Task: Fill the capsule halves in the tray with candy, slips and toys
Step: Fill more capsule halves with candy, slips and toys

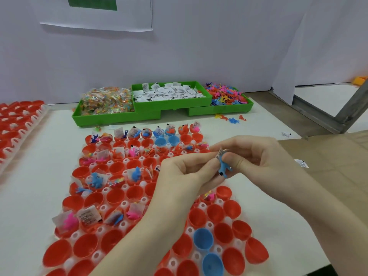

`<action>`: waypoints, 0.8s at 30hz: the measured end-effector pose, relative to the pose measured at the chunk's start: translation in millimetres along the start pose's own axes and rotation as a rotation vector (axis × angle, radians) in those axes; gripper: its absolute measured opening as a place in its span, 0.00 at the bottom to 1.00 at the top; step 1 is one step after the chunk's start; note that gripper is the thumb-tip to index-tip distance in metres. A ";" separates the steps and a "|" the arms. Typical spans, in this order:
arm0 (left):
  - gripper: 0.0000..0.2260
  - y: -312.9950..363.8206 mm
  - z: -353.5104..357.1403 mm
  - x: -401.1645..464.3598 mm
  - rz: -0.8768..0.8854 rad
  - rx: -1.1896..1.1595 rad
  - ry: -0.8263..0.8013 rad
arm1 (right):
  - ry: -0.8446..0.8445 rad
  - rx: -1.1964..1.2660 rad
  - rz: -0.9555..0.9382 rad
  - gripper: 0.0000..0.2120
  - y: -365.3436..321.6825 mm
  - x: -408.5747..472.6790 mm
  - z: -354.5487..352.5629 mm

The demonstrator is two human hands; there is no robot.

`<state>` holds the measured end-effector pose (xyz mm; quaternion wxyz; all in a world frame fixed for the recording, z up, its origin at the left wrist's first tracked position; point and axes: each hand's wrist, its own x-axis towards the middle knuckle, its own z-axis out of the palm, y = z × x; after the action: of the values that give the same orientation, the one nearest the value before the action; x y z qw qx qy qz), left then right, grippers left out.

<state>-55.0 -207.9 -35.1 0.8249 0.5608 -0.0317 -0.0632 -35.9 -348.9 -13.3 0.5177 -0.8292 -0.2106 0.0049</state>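
We hold both hands together above the middle of the tray (229,220). Our left hand (183,176) and right hand (256,154) meet at a small blue toy (225,168) with a printed paper slip (219,154) pressed against it; the fingers (207,166) of both hands curl in and pinch this pair between them.

Directly beneath our fingers sit the red and blue capsule halves (203,239). The halves nearer to us than the fingers lie mostly bare, while those beyond and to the left of the fingers already carry slips, toys and candy.

Well beyond the fingers, at the far side of the bench (268,124), stand green bins: the candy bin (105,102) off to the left, the slip bin (169,94) straight ahead, the toy bin (227,94) just right. A second tray of red halves (18,120) lies far left.
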 end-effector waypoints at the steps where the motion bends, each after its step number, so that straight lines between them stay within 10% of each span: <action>1: 0.07 -3.5 0.9 1.6 -0.011 0.000 0.021 | 0.003 0.064 0.034 0.11 4.7 0.7 0.5; 5: 0.05 -18.2 3.3 8.1 0.007 0.129 0.135 | 0.107 0.120 0.086 0.11 24.7 -0.1 1.3; 14: 0.18 -43.5 -14.8 -2.5 0.441 1.534 -0.007 | 0.172 -0.300 0.056 0.13 61.2 -10.1 6.1; 24: 0.25 -52.3 -13.1 -4.6 0.381 1.771 -0.084 | -0.002 -0.496 -0.064 0.05 73.0 -15.0 9.3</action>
<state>-61.5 -214.2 -88.4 0.0864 0.9725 -0.1910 0.1017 -26.5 -373.7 -83.6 0.2979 -0.9238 -0.2322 -0.0626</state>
